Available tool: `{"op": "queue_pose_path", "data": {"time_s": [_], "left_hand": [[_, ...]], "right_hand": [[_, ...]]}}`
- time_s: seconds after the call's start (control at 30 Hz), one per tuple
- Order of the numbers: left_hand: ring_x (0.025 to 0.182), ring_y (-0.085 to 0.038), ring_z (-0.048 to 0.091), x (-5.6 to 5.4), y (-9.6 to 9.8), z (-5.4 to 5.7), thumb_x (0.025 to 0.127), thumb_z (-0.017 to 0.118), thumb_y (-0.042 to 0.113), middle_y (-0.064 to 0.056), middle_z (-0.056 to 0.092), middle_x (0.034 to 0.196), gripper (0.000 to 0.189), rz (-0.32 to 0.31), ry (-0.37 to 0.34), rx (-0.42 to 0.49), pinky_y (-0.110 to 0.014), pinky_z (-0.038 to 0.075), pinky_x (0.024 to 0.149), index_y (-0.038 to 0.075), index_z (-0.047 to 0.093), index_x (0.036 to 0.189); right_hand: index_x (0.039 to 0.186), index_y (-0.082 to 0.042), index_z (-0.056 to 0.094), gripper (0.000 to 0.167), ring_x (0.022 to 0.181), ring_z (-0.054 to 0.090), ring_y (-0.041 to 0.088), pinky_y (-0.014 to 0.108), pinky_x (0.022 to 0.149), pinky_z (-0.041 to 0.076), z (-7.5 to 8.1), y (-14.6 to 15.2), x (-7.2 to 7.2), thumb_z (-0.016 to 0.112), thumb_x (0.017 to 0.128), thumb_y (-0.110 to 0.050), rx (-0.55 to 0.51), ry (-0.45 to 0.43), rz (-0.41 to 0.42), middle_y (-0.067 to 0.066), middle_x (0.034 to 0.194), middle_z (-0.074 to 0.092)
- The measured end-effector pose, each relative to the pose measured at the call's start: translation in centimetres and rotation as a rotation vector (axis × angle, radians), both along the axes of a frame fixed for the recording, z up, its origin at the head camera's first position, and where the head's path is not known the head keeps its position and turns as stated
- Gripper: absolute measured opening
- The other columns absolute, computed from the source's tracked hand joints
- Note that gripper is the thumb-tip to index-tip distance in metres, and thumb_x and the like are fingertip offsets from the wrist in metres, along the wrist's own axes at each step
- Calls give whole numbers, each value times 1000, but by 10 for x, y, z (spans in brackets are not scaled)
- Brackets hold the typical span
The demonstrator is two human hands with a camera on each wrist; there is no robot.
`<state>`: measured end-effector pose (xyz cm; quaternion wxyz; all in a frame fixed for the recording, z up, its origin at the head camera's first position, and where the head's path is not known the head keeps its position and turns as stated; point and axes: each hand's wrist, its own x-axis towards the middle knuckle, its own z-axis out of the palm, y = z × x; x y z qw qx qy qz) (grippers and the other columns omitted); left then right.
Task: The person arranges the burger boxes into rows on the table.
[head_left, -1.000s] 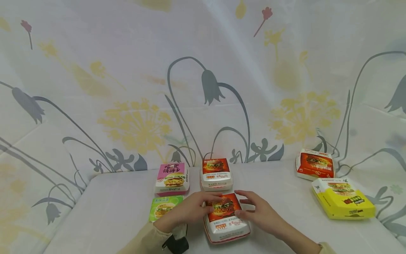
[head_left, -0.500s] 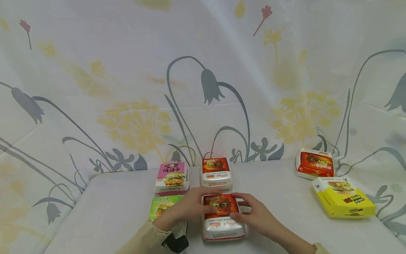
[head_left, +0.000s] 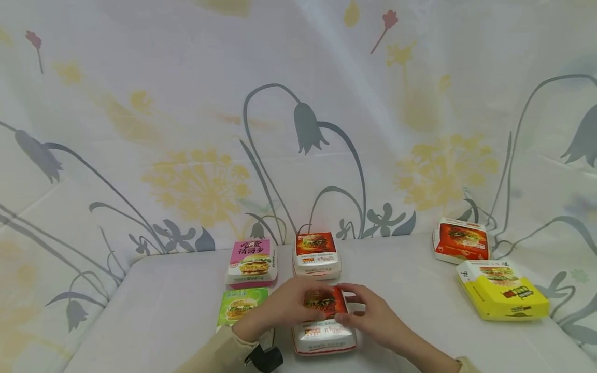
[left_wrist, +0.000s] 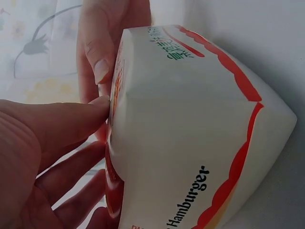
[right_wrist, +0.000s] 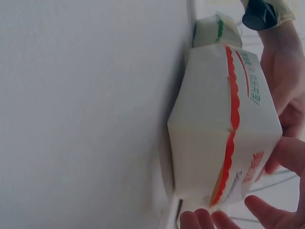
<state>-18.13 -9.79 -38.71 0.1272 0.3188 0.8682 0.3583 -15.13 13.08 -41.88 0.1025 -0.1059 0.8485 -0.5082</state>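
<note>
A white hamburger box (head_left: 324,338) with a red burger picture on its lid stands on the table in front of me. My left hand (head_left: 291,305) lies over its lid from the left, and in the left wrist view its thumb touches the top edge of the box (left_wrist: 181,114). At the right side of the lid my right hand (head_left: 378,318) rests its thumb, with the fingers spread toward the back corner. The right wrist view shows this thumb (right_wrist: 289,151) right at the upper corner. Both hands have loosely bent fingers, and parts of the lid are hidden beneath them.
Behind this box stands a similar red-topped box (head_left: 317,259). To the left are a pink box (head_left: 253,264) and a green box (head_left: 240,305), partly hidden by my left arm. Another red box (head_left: 462,241) and a yellow box (head_left: 506,292) stand at the right.
The hamburger box has shifted slightly left and turned straighter toward me. Both hands have stayed on it, and the left hand now covers more of the lid.
</note>
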Motion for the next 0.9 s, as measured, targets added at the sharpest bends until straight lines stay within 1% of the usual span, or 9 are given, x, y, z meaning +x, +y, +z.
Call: {"op": "queue_pose_path", "data": {"time_s": [0.13,0.27,0.43,0.57,0.6,0.67,0.77,0.83,0.9], "left_hand": [[121,-8,53,1,-1,1,86,80,24,15,63,126,39,25,-11,-25,-43,43,104,25,70,123],[122,-9,53,1,0,1,86,79,26,15,62,127,38,29,-20,-33,-43,42,105,26,70,123],[120,-7,53,2,0,-1,86,80,25,16,62,126,37,30,-31,-20,-41,43,104,26,70,122],[119,-8,53,3,0,0,86,80,24,15,62,126,37,31,-23,-14,-40,43,103,25,70,122],[119,-8,53,3,0,0,86,80,24,14,62,126,37,30,-22,-14,-40,43,103,25,70,122],[119,-8,53,3,0,0,86,80,24,14,62,126,37,28,-21,-16,-40,43,103,25,70,122],[118,-7,53,3,-1,0,86,80,24,15,62,126,37,28,-24,-17,-40,43,103,25,70,122],[118,-7,53,3,-1,-1,86,79,24,15,62,125,37,25,-26,-13,-39,43,103,25,70,122],[118,-6,53,2,-1,-2,87,79,24,15,62,125,36,23,-32,-5,-39,43,103,25,71,122]], "right_hand": [[139,-11,55,60,121,56,34,50,93,52,3,8,-6,78,87,-29,44,23,-59,12,140,54],[142,-10,53,59,123,55,37,50,94,51,13,25,-16,75,90,-28,72,45,-102,14,141,53],[145,-8,48,61,125,52,42,50,93,52,28,63,-38,69,94,-35,119,120,-101,21,144,50],[146,-5,45,61,127,49,43,52,94,50,46,104,-57,63,98,-38,145,200,-127,22,144,48],[146,-4,45,60,127,49,43,50,93,51,51,114,-62,62,99,-38,151,216,-139,23,144,49],[146,-2,44,59,126,48,43,41,91,52,60,134,-71,60,100,-36,160,233,-161,24,144,48],[146,1,44,57,123,51,42,24,82,51,69,164,-82,57,102,-33,181,240,-182,27,142,49],[146,2,43,55,118,55,36,18,79,50,73,184,-89,56,103,-30,191,225,-170,30,142,47],[146,3,43,54,112,61,21,18,79,51,76,203,-95,55,104,-28,209,209,-156,31,142,47]]}}
